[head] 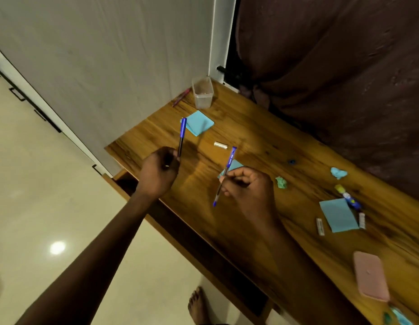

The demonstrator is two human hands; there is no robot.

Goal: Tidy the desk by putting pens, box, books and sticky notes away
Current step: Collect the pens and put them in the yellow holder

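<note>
**Operator:** What's furthest left?

**Spotter:** One drawer [127, 181] stands open under the left end of the desk [262, 137]. Just right of it, your left hand [160, 171] is curled round the lower end of the first blue pen [182, 134]. That pen is held up off the wood and points away from you.

**Operator:** How many pens in all?

**Spotter:** Three that I can count. Your right hand [248, 186] pinches the second blue pen [223, 175] at its middle with its fingers folded in. One end of that pen points toward you. The pink pen [181, 97] lies at the back against the wall [110, 66]. It is just left of the one clear box [203, 92], which stands upright in the far corner.

**Operator:** And sticky notes?

**Spotter:** Three flat blue ones. The far note [198, 123] lies in front of the box. The middle note [235, 164] is partly hidden by your right hand. The near note [338, 214] lies well to the right. There are also two crumpled balls. The green ball [281, 182] is just right of your right hand, and the blue ball [338, 172] is farther right.

**Operator:** Anything else?

**Spotter:** Three small white pieces. The first white piece [220, 144] lies between the far and middle notes. The second white piece [320, 226] and the third white piece [362, 220] lie on either side of the near note. One printed stick [348, 197] lies along that note's far corner, and I can't tell whether it's a pen. One pink case [370, 275] sits near the front edge, farthest right.
</note>
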